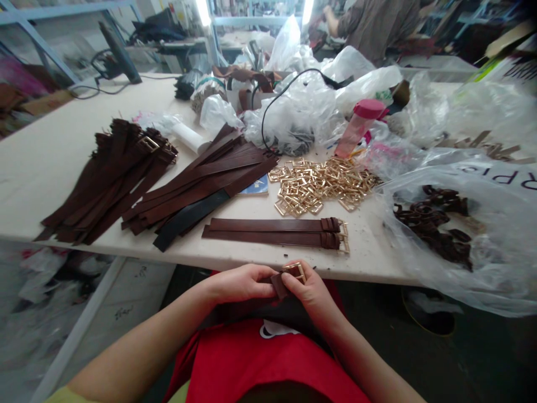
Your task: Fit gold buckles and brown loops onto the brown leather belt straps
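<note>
Just off the table's front edge, my left hand (247,282) is closed on a brown leather belt strap (279,285). My right hand (306,282) pinches the strap's end together with a gold buckle (296,272). Both hands nearly meet over my red apron. Most of this strap is hidden by my hands. On the table in front of them lie two brown straps (268,232) with buckles at their right ends. Behind these is a heap of loose gold buckles (323,184).
Brown straps (201,184) fan out left of centre, with a buckled bundle (113,179) farther left. A clear bag (499,224) of dark leather loops (444,224) sits right. Behind are a pink bottle (358,129), plastic bags (293,106) and a person (373,28).
</note>
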